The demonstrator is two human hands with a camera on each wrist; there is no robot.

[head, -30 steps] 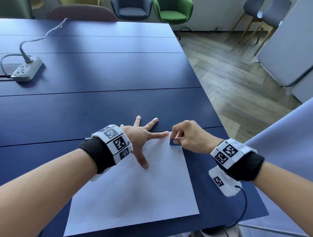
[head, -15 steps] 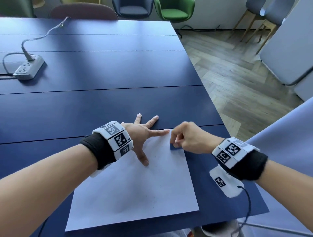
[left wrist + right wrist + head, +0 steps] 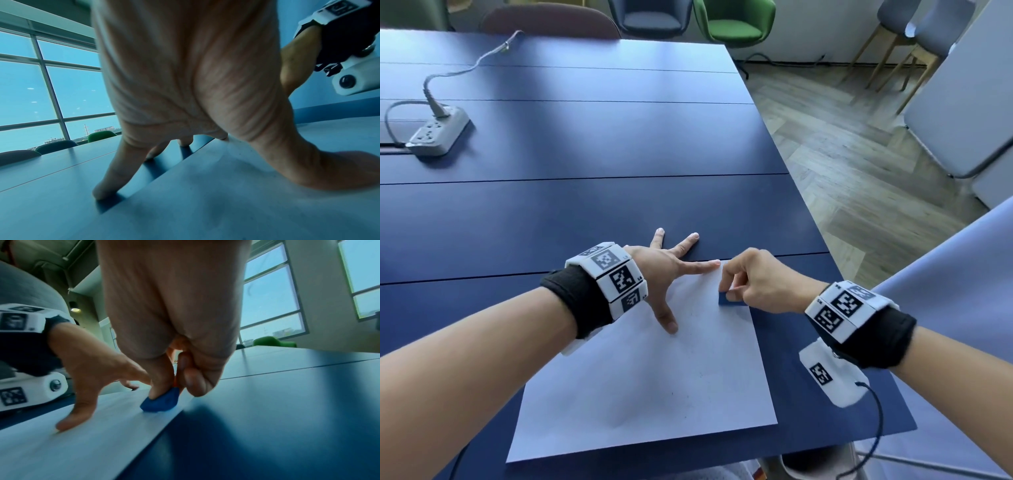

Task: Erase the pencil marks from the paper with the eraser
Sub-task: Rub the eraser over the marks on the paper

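Blue bench point(image 3: 592, 205) carries the paper point(image 3: 647, 394), its far end pinned under the left hand point(image 3: 667, 270), whose fingers lie spread and flat. Just right of that hand, the right hand point(image 3: 756, 284) pinches the eraser point(image 3: 729, 298), fingers curled round it and pressing it onto the sheet near its right edge. Since a second ago the eraser has slid nearer along that edge. Rubbing seems under way; any marks are too faint to judge.
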